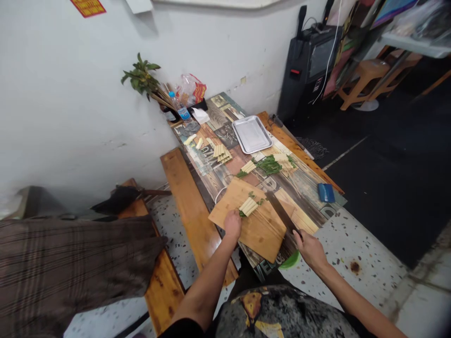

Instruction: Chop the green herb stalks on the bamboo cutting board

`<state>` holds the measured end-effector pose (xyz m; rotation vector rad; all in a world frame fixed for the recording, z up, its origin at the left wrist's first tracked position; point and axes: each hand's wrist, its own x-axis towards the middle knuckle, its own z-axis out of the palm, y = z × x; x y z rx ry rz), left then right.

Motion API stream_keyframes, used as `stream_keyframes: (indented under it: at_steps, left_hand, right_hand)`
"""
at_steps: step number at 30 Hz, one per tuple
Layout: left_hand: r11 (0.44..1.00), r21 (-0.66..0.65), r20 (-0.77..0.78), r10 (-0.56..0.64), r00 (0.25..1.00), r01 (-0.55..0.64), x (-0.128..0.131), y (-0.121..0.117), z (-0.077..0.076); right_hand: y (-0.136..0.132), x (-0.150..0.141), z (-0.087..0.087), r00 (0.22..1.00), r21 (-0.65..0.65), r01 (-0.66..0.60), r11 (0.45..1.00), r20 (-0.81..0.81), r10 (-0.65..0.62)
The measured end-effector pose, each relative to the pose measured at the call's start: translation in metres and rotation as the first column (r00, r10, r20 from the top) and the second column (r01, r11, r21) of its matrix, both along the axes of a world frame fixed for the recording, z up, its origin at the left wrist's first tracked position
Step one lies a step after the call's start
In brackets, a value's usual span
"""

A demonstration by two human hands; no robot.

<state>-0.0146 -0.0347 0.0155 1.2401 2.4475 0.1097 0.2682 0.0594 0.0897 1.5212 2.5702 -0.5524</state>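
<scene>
A wooden cutting board (pixel 259 230) lies on the near end of a patterned table (pixel 310 185). On the board sits a bundle of pale sticks with green leaves (pixel 248 206). My left hand (pixel 233 223) rests closed on the board, pressing on the near end of that bundle. My right hand (pixel 310 249) grips the handle of a large knife (pixel 280 211), whose dark blade lies across the board to the right of the bundle.
Farther along the table lie more pale stick bundles (pixel 221 153), green herbs (pixel 269 164), a metal tray (pixel 251 134), a blue object (pixel 326 193), a water bottle (pixel 179 109) and a plant (pixel 143 77). Wooden benches (pixel 190 206) flank the table. A green bowl (pixel 291 260) sits below the table edge.
</scene>
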Motion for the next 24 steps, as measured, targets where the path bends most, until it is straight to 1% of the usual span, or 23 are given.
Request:
stream_keyframes:
  at_steps: [3, 6, 10, 14, 17, 19, 22, 24]
  left_hand:
    - [1.0, -0.028, -0.034, -0.012, 0.999, 0.011, 0.004, 0.0, 0.006]
    - [0.998, -0.059, -0.035, -0.022, 0.999, 0.02, 0.005, 0.003, 0.011]
    - [0.997, -0.069, -0.015, -0.023, 1.0, 0.022, 0.004, 0.011, 0.016]
    - [0.998, -0.058, 0.0, 0.013, 1.0, -0.013, 0.001, 0.01, 0.018]
    - [0.996, -0.054, -0.025, 0.071, 0.997, -0.072, -0.013, 0.009, 0.019]
    - [0.994, -0.048, -0.056, 0.097, 0.994, -0.099, -0.029, 0.017, 0.019]
    - [0.995, -0.048, -0.104, 0.081, 0.991, -0.086, -0.054, 0.042, 0.017]
    - [0.996, -0.068, -0.135, 0.047, 0.99, -0.056, -0.064, 0.06, 0.015]
  right_hand:
    - [0.012, 0.0, 0.006, 0.986, 0.025, 0.004, 1.0, 0.168, -0.009]
    - [0.024, 0.0, 0.008, 0.964, 0.042, 0.005, 0.999, 0.266, -0.016]
    - [0.037, -0.003, -0.002, 0.951, 0.072, 0.007, 0.997, 0.308, -0.029]
    - [0.042, -0.005, -0.017, 0.962, 0.077, 0.04, 0.996, 0.268, -0.06]
    - [0.04, -0.002, -0.027, 0.967, 0.08, 0.066, 0.995, 0.239, -0.083]
    - [0.036, 0.002, -0.031, 0.969, 0.085, 0.076, 0.993, 0.23, -0.094]
    - [0.032, 0.008, -0.034, 0.969, 0.077, 0.096, 0.992, 0.22, -0.111]
    - [0.032, 0.011, -0.035, 0.967, 0.061, 0.12, 0.991, 0.22, -0.131]
